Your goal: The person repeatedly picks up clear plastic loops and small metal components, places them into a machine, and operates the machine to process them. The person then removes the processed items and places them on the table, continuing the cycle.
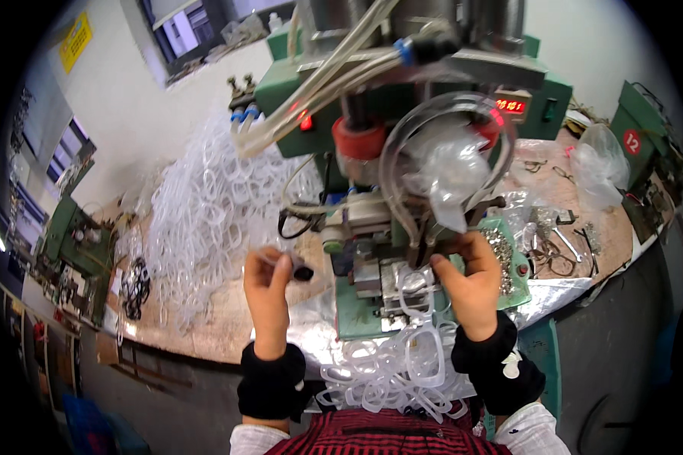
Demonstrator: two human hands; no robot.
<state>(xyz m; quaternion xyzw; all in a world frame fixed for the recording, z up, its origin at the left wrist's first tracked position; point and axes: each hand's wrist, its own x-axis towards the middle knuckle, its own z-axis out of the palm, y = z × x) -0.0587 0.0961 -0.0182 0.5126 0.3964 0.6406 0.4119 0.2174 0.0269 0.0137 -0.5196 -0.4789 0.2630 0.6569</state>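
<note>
My left hand (268, 292) is closed at the left of the green press, its fingers curled at a short black-ended handle (302, 272). My right hand (474, 282) is beside the press's fixture (391, 284), thumb and fingers bent together. What they pinch, if anything, is hidden. A clear plastic eyeglass frame (415, 303) hangs at the fixture between my hands, its upper part against the metal block. Below it, more clear eyeglass frames (425, 356) lie heaped near my lap.
A large pile of clear frames (212, 205) covers the bench at the left. The press (303, 102) rises ahead with hoses and a clear ring guard (391, 159). Right of the press are a green tray (517, 294) of small metal parts, a wrench (566, 244) and a plastic bag (599, 167).
</note>
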